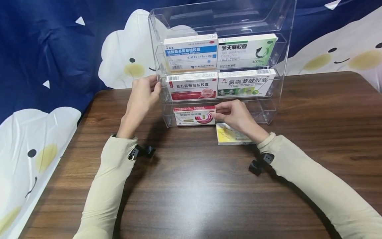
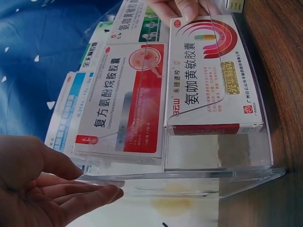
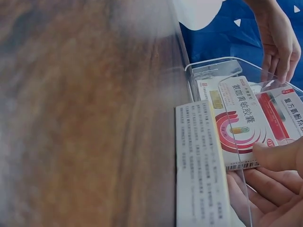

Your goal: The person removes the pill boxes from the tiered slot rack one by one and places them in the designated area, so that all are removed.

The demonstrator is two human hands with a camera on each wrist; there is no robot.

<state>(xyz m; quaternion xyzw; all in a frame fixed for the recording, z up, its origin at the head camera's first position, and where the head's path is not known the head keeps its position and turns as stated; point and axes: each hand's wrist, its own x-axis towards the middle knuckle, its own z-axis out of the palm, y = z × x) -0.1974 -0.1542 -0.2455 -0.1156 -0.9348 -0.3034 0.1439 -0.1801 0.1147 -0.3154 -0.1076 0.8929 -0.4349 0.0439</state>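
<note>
A clear acrylic display rack (image 1: 165,116) stands on the table, with medicine boxes on its tiers. My left hand (image 1: 143,96) is at the rack's left side, its thumb and fingers pinching the edge of the side wall, as the left wrist view shows. My right hand (image 1: 237,114) pinches the right end of a white, pink and red medicine box (image 1: 191,118) in the left part of the bottom tier. The thumb (image 3: 274,153) lies on this box's front face. A yellow-and-white medicine box (image 1: 226,135) lies on the table below my right hand, which partly covers it.
The middle tier holds a red-and-white box (image 1: 191,87) and a white-and-green box (image 1: 246,83). Above them sit a blue-and-white box (image 1: 191,54) and a green-and-white box (image 1: 247,49). Behind the wooden table (image 1: 191,186) hangs a blue curtain (image 1: 59,39) with clouds.
</note>
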